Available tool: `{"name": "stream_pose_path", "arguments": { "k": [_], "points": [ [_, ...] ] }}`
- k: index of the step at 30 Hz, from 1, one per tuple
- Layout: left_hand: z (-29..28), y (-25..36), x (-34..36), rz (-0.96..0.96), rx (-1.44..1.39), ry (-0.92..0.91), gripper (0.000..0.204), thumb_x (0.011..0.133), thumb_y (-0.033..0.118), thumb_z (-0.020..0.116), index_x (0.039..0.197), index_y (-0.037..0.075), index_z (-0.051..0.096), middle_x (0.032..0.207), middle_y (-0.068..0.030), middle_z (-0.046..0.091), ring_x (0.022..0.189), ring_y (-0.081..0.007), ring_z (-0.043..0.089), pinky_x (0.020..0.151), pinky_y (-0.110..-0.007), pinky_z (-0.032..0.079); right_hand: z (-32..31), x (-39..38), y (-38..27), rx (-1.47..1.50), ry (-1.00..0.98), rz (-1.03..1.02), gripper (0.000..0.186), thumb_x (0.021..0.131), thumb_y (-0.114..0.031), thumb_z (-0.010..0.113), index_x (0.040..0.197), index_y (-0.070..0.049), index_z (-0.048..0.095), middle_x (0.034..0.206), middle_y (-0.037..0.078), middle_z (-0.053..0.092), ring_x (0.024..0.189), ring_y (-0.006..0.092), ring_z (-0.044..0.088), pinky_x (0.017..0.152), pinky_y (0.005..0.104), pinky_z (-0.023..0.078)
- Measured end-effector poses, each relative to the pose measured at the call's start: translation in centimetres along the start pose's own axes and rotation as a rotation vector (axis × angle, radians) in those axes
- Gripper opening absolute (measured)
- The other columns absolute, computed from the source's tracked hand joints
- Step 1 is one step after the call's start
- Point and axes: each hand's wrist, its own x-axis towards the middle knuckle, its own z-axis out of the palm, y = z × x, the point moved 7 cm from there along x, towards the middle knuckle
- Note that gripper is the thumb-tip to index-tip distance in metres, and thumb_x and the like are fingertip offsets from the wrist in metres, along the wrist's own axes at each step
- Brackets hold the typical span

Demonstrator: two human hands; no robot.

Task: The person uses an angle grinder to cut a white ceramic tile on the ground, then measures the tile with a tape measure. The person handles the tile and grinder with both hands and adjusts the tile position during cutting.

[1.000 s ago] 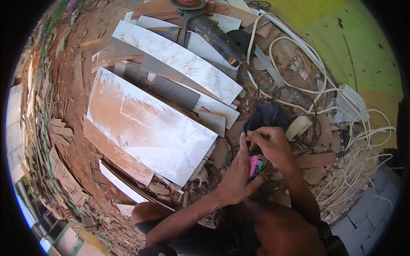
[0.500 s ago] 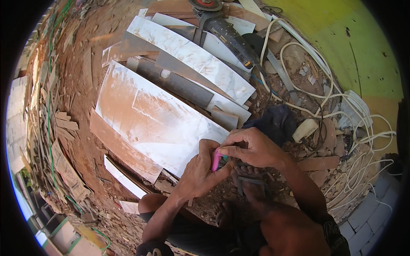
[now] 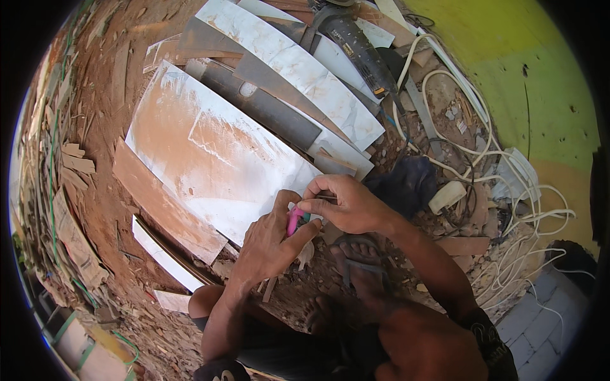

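Observation:
My left hand [image 3: 265,246] is closed around a small pink thing with a green part [image 3: 294,221], its kind not clear. My right hand [image 3: 348,204] meets it from the other side, thumb and forefinger pinched at the top of the pink thing. A thin dark sliver shows by the right fingers, too small to name. Both hands are just over the near right corner of a large white tile [image 3: 235,162] smeared with reddish dust. My sandalled foot [image 3: 362,257] is below the right hand.
An angle grinder [image 3: 352,44] lies on stacked cut tiles [image 3: 298,70] beyond the big tile. A dark cloth [image 3: 406,184] and a cream socket block [image 3: 447,197] with tangled white cable [image 3: 489,149] are at right. A green-yellow wall [image 3: 540,82] stands behind; rubble covers the ground.
Both hands have shifted left and slightly up in the picture, still together on the pink thing. The view has moved too, with the tiles and grinder placed a little differently.

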Motion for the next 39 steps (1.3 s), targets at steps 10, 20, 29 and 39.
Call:
{"name": "stream_pose_path", "arguments": {
  "k": [10, 20, 29, 39],
  "points": [
    [-3.3, 0.0, 0.3, 0.042, -0.305, 0.105, 0.066, 0.092, 0.064, 0.064, 0.105, -0.001, 0.06, 0.069, -0.0111, 0.06, 0.069, -0.0195, 0.059, 0.066, -0.036, 0.047, -0.5, 3.4, -4.2, 0.002, -0.055, -0.11, 0.028, 0.093, -0.025, 0.075, 0.097, 0.003, 0.071, 0.082, 0.006, 0.069, 0.074, 0.0123, 0.062, 0.068, 0.0294, 0.051],
    [-4.7, 0.2, -0.1, 0.058, -0.18, 0.271, 0.069, 0.088, 0.063, 0.07, 0.105, -0.003, 0.058, 0.072, -0.0128, 0.059, 0.071, -0.0201, 0.059, 0.064, -0.036, 0.048, 0.1, 5.6, -4.9, 0.101, -0.116, 0.02, 0.022, 0.088, -0.014, 0.081, 0.096, 0.003, 0.071, 0.086, 0.004, 0.071, 0.077, 0.0064, 0.064, 0.066, 0.0226, 0.051],
    [-4.9, -0.5, -0.8, 0.055, 0.1, 0.16, 0.052, 0.091, 0.052, 0.073, 0.107, 0.004, 0.062, 0.083, -0.0051, 0.057, 0.079, -0.0147, 0.052, 0.072, -0.031, 0.044, 0.2, 4.8, -3.4, 0.436, -0.116, 0.06, 0.022, 0.092, -0.018, 0.078, 0.095, 0.002, 0.069, 0.077, -0.001, 0.063, 0.064, 0.0044, 0.051, 0.057, 0.0202, 0.04],
    [-3.0, -3.1, 0.7, -0.108, -0.075, 0.058, 0.054, 0.099, 0.05, 0.057, 0.105, -0.003, 0.069, 0.078, -0.0148, 0.065, 0.073, -0.021, 0.059, 0.068, -0.037, 0.047, -4.3, 3.6, -1.8, -0.174, 0.168, 0.098, 0.03, 0.093, -0.026, 0.077, 0.096, 0.003, 0.069, 0.071, -0.002, 0.06, 0.063, 0.0048, 0.05, 0.055, 0.0216, 0.038]
  ]
}}
